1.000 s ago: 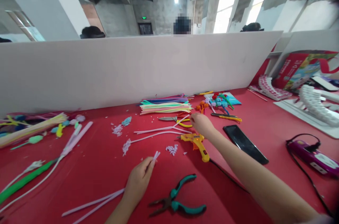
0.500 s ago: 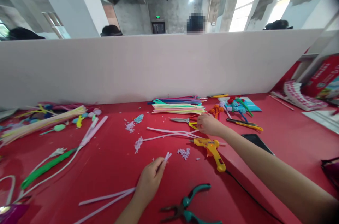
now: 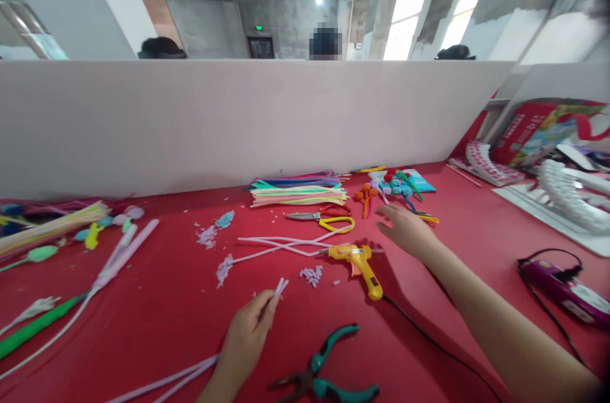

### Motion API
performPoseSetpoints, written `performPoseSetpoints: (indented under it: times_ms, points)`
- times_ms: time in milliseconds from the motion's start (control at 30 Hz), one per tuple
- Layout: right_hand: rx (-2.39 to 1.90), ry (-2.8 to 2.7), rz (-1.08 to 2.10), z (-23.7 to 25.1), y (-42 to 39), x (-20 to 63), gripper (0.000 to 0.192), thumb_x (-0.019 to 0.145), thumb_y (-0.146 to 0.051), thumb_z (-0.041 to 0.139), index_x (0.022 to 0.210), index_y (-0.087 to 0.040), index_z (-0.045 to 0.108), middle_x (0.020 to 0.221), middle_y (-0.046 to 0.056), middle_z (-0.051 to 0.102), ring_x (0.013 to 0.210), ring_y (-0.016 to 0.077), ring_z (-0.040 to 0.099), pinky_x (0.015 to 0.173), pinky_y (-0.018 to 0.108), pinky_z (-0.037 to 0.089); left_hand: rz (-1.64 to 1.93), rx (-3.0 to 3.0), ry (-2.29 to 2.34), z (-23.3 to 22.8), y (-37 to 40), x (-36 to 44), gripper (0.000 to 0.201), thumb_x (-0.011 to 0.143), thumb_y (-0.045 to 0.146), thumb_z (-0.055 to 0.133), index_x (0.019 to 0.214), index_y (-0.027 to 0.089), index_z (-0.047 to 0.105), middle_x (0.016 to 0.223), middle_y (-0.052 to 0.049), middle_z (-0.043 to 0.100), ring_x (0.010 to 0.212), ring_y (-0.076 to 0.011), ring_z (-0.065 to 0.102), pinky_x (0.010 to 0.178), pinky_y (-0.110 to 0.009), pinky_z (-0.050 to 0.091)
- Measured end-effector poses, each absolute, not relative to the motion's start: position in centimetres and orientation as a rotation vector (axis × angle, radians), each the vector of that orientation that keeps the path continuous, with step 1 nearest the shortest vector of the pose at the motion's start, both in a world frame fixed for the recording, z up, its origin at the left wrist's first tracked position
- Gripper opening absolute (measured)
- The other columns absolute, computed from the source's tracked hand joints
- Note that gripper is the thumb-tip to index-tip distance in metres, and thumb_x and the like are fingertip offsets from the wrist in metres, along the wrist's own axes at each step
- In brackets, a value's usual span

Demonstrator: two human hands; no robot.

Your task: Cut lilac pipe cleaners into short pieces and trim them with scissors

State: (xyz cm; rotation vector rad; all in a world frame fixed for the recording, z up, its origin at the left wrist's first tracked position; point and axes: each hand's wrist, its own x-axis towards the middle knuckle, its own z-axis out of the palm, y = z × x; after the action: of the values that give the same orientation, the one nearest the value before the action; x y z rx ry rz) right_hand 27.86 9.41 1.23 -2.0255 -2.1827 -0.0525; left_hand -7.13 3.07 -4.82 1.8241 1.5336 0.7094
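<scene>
My left hand (image 3: 248, 334) pinches the folded end of a pale lilac pipe cleaner (image 3: 171, 380) near the table's front; the strands trail back to the left. My right hand (image 3: 405, 230) hovers with fingers spread, holding nothing, just right of the yellow glue gun (image 3: 358, 259) and in front of small pipe-cleaner flowers (image 3: 391, 185). Yellow-handled scissors (image 3: 324, 220) lie left of that hand, with white pipe cleaners (image 3: 281, 244) crossing beside them. Small lilac cuttings (image 3: 311, 274) lie between my two hands.
Teal-handled pliers (image 3: 324, 379) lie at the front. A stack of coloured pipe cleaners (image 3: 298, 190) sits by the white partition (image 3: 238, 117). More stems and pipe cleaners (image 3: 57, 231) lie left. A purple power strip (image 3: 565, 288) and boxes (image 3: 538, 126) are right. Other people's heads show behind the partition.
My right hand left the white pipe cleaners by the scissors and moved right, opening its fingers. The left hand keeps its pinch on the lilac pipe cleaner. The camera swung back right.
</scene>
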Motion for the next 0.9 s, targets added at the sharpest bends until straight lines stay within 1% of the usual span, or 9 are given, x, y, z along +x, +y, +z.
performPoseSetpoints:
  times_ms: [33,100,167,233,300,467,533,733,900]
  points:
    - [-2.092,-2.101,-0.081,0.8,7.4,29.7,0.033,0.085,-0.032,0.038,0.112,-0.016,0.047,0.111,0.011,0.053,0.098,0.0194,0.051,0.083,0.031,0.038,0.698,1.833,1.538,-4.9,3.1,-7.2,0.032,0.082,0.044,0.035,0.084,0.021,0.057,0.056,0.001,0.055,0.055,-0.0139,0.053,0.054,-0.021,0.041]
    - [-2.251,-1.926,-0.129,-0.7,3.4,33.0,0.045,0.081,-0.042,0.040,0.113,-0.011,0.047,0.106,0.016,0.055,0.097,0.0257,0.051,0.082,0.037,0.037,0.689,1.843,1.560,-5.1,3.4,-7.3,0.033,0.080,0.046,0.037,0.085,0.021,0.058,0.053,0.002,0.053,0.053,-0.0139,0.052,0.052,-0.020,0.042]
    - [-2.413,-1.718,-0.165,-2.8,0.3,34.9,0.060,0.074,-0.053,0.044,0.115,-0.009,0.045,0.102,0.017,0.056,0.096,0.0289,0.051,0.079,0.038,0.037,0.686,1.837,1.558,-5.4,3.6,-7.5,0.034,0.079,0.047,0.039,0.087,0.021,0.057,0.052,0.003,0.052,0.053,-0.0136,0.053,0.052,-0.019,0.042]
    - [-2.437,-1.687,-0.171,-4.6,-1.3,35.5,0.066,0.071,-0.058,0.045,0.116,-0.009,0.045,0.104,0.017,0.055,0.096,0.0302,0.050,0.078,0.038,0.036,0.696,1.817,1.562,-5.8,3.8,-7.7,0.034,0.078,0.049,0.040,0.087,0.020,0.056,0.055,0.003,0.054,0.055,-0.0128,0.054,0.055,-0.018,0.043]
    - [-2.427,-1.641,-0.227,-5.6,-1.4,35.3,0.064,0.072,-0.057,0.044,0.118,-0.012,0.043,0.105,0.016,0.055,0.097,0.0292,0.049,0.077,0.036,0.035,0.698,1.815,1.561,-6.0,3.9,-7.9,0.032,0.078,0.048,0.041,0.084,0.020,0.055,0.057,0.004,0.054,0.055,-0.0114,0.053,0.058,-0.017,0.043]
    - [-2.395,-1.621,-0.237,-5.8,0.1,34.9,0.066,0.070,-0.051,0.048,0.123,-0.012,0.039,0.106,0.014,0.055,0.096,0.0284,0.047,0.075,0.035,0.035,0.711,1.850,1.553,-5.5,3.6,-7.7,0.030,0.078,0.047,0.040,0.079,0.021,0.054,0.054,0.005,0.051,0.051,-0.0108,0.051,0.054,-0.017,0.042]
    - [-2.370,-1.634,-0.224,-5.8,0.4,35.1,0.067,0.069,-0.049,0.049,0.124,-0.013,0.038,0.107,0.014,0.055,0.095,0.0281,0.047,0.075,0.035,0.034,0.711,1.860,1.557,-5.2,3.5,-7.6,0.030,0.078,0.047,0.040,0.077,0.020,0.054,0.055,0.004,0.052,0.051,-0.0106,0.051,0.054,-0.017,0.042]
    - [-2.344,-1.626,-0.194,-5.9,0.6,35.4,0.067,0.069,-0.049,0.049,0.124,-0.013,0.039,0.111,0.011,0.055,0.093,0.0273,0.047,0.077,0.035,0.034,0.727,1.851,1.571,-5.5,3.6,-7.7,0.031,0.078,0.048,0.041,0.083,0.021,0.056,0.058,0.004,0.055,0.053,-0.0110,0.052,0.055,-0.017,0.043]
    - [-2.397,-1.619,-0.221,-6.0,-1.4,35.3,0.082,0.068,-0.059,0.046,0.132,-0.010,0.028,0.111,0.016,0.053,0.096,0.0314,0.046,0.079,0.039,0.034,0.716,1.852,1.574,-5.7,3.7,-7.8,0.032,0.078,0.049,0.040,0.082,0.020,0.054,0.057,0.004,0.054,0.053,-0.0107,0.052,0.056,-0.016,0.043]
